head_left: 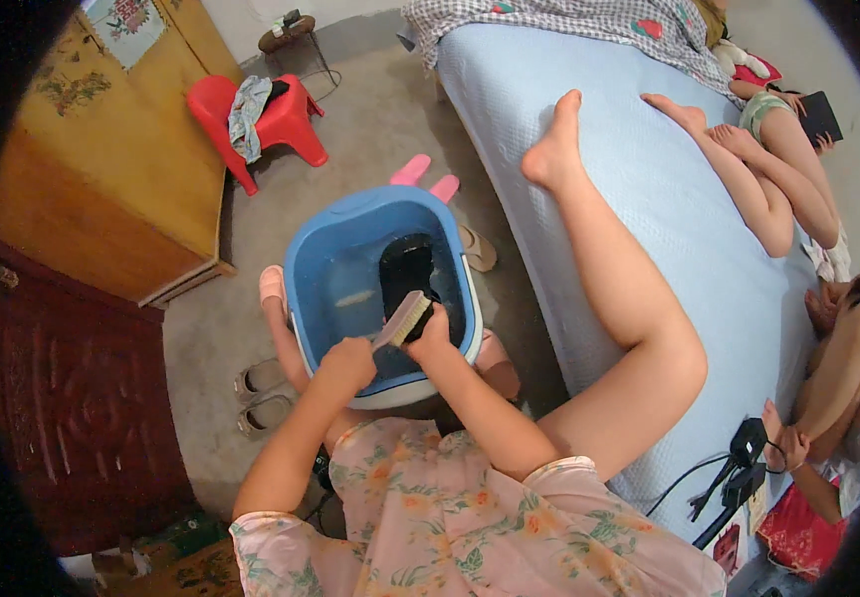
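A blue tub (313, 239) with a pale outer side stands on the floor in front of me, holding water. My left hand (350, 364) is closed around the handle of a scrubbing brush (402, 318) with pale bristles. The bristles are against or very near a black shoe (406, 269), which leans inside the tub. My right hand (431, 333) grips the near end of this shoe, next to the brush head. The water and my fingers partly hide the shoe's lower part.
A bed (609, 239) with a light blue cover runs along the right; a bent bare leg (629, 279) rests on it. Other people are at the far right. A red stool (286, 119) holds clothes. Pink slippers (411, 169) and beige shoes (269, 413) lie around the tub.
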Demonstrator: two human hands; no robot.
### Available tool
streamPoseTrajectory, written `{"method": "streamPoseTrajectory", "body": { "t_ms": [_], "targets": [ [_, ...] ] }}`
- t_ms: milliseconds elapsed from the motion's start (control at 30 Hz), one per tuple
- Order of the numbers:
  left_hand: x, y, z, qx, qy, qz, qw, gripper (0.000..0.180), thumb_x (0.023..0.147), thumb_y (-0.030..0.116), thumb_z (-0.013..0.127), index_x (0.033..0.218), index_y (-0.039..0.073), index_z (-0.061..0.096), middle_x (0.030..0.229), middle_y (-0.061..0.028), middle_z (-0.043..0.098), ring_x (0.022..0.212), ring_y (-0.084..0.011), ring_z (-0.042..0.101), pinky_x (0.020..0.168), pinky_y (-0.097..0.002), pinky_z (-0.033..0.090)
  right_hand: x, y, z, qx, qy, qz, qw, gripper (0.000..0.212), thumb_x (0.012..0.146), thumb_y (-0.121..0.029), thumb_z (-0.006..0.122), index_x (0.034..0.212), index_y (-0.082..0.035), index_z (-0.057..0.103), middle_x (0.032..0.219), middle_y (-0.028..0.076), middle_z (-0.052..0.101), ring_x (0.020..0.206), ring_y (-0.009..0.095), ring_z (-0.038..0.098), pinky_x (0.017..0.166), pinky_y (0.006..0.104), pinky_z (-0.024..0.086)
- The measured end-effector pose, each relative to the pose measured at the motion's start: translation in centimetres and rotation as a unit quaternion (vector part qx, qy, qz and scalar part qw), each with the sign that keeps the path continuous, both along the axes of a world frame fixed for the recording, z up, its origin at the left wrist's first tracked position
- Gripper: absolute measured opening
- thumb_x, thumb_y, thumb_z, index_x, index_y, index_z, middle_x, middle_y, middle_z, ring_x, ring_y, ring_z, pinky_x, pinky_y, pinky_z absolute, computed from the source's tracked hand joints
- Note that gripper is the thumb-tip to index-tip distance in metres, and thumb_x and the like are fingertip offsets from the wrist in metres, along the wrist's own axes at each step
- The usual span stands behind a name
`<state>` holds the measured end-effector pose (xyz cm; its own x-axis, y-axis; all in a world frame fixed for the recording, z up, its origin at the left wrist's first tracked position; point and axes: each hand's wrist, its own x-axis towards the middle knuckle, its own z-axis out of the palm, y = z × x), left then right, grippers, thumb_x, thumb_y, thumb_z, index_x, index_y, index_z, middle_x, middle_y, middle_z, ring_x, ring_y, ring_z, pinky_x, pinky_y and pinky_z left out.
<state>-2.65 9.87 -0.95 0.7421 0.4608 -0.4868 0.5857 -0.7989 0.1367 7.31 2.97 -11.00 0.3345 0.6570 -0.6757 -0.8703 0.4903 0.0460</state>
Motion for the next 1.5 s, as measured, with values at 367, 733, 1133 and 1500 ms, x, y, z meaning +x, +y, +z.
{"method": "streamPoseTrajectory", "body": {
  "t_ms": [367,733,1133,1500],
  "targets": [
    [6.7,5.0,-7.1,0.059,-0.039,0.035,0.997,0.017,0.07,0.009,0.047,0.075,-0.002,0.058,0.081,-0.0217,0.056,0.075,-0.0344,0.056,0.064,-0.0406,0.046,0.1,0.3,1.1,-0.08,-0.002,0.04,0.996,0.049,0.079,-0.045,0.032,0.118,-0.015,0.032,0.113,0.011,0.038,0.1,0.029,0.039,0.076,0.0459,0.04],
    [11.8,9.5,-10.2,0.022,0.07,0.029,0.997,0.021,0.067,0.009,0.047,0.081,-0.002,0.058,0.088,-0.0199,0.056,0.081,-0.0338,0.055,0.069,-0.04,0.045,0.4,0.6,0.8,-0.063,0.027,0.018,0.997,0.052,0.077,-0.045,0.038,0.116,-0.011,0.033,0.107,0.012,0.043,0.092,0.029,0.045,0.075,0.0441,0.042],
    [3.4,3.0,-1.3,-0.086,0.113,-0.035,0.989,0.025,0.068,0.011,0.047,0.09,0.002,0.055,0.092,-0.0205,0.054,0.085,-0.0342,0.052,0.071,-0.0388,0.043,0.3,0.1,1.5,-0.083,-0.004,0.041,0.996,0.043,0.077,-0.047,0.029,0.108,-0.02,0.042,0.105,0.008,0.044,0.092,0.028,0.043,0.068,0.0463,0.038],
    [-0.5,-0.5,0.3,-0.098,0.05,-0.059,0.992,0.021,0.065,0.005,0.043,0.081,0.001,0.056,0.083,-0.02,0.055,0.081,-0.0322,0.054,0.069,-0.0381,0.043,0.3,0.6,-1.0,-0.021,0.044,-0.013,0.999,0.039,0.075,-0.045,0.032,0.096,-0.015,0.046,0.1,0.01,0.044,0.085,0.033,0.042,0.064,0.0479,0.036]
  ]
}}
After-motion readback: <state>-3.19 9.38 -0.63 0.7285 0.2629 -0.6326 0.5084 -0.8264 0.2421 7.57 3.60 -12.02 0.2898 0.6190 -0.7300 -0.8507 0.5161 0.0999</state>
